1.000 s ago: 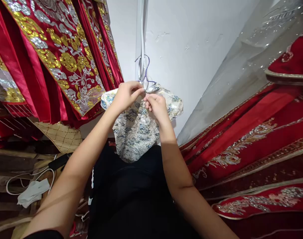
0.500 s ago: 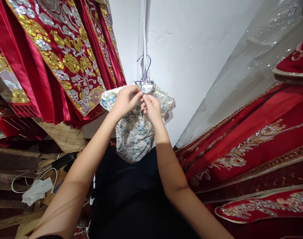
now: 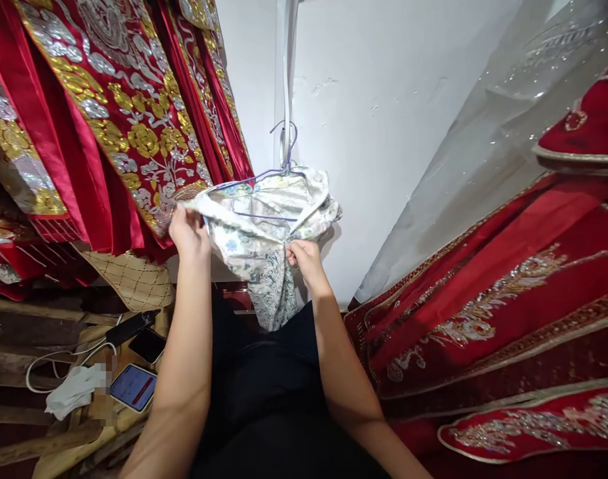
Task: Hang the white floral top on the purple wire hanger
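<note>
Garment (image 3: 239,246) (pale; patterned) in both hands (image 3: 190,234) (image 3: 306,259)

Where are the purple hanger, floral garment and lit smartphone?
Purple hanger (image 3: 264,217): head view, on its lower bar.
Floral garment (image 3: 265,249): head view, on cloth below its opening.
Lit smartphone (image 3: 133,387): head view, on its screen.

A white wall (image 3: 374,159) fills the upper centre, brightly lit, its paint scuffed in small patches. A pale strip (image 3: 286,60) runs down it. On the left hang red robes (image 3: 144,136) thick with gold and silver sequins. On the right are red gowns (image 3: 513,266) with beadwork, beside a sheer grey cover (image 3: 454,159). Rough wooden slats (image 3: 49,449) sit in dimmer light at lower left.
</note>
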The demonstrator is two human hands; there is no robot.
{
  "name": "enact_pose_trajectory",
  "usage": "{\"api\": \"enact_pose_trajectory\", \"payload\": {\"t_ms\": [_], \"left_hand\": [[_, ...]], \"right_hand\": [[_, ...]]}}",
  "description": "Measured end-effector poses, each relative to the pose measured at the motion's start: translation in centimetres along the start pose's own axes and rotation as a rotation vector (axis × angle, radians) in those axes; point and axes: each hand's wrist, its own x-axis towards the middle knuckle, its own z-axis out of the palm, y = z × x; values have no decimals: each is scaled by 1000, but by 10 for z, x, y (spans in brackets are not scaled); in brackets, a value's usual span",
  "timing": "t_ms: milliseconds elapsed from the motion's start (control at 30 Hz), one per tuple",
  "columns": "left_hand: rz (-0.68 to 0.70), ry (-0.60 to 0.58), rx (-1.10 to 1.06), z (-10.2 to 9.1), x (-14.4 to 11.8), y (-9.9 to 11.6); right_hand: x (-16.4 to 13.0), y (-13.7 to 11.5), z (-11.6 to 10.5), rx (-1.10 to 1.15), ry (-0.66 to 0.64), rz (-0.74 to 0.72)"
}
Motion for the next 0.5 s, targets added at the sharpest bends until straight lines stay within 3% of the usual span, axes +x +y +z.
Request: {"api": "enact_pose_trajectory", "payload": {"t_ms": [33, 100, 167, 267, 367, 500], "left_hand": [[-165, 55, -21, -14, -6, -11], [-295, 52, 12, -35, -26, -38], [-328, 36, 46, -42, -48, -66], [-275, 27, 71, -36, -68, -93], [-183, 9, 54, -27, -64, -93], [-177, -10, -88, -26, -40, -77]], "right_hand": [[-6, 3, 0, 28, 10, 2], [-14, 7, -3, 78, 81, -10], [-17, 8, -14, 127, 207, -45], [-16, 3, -37, 176, 343, -96], [-17, -3, -52, 154, 300, -78], [-23, -5, -42, 57, 143, 3]]}}
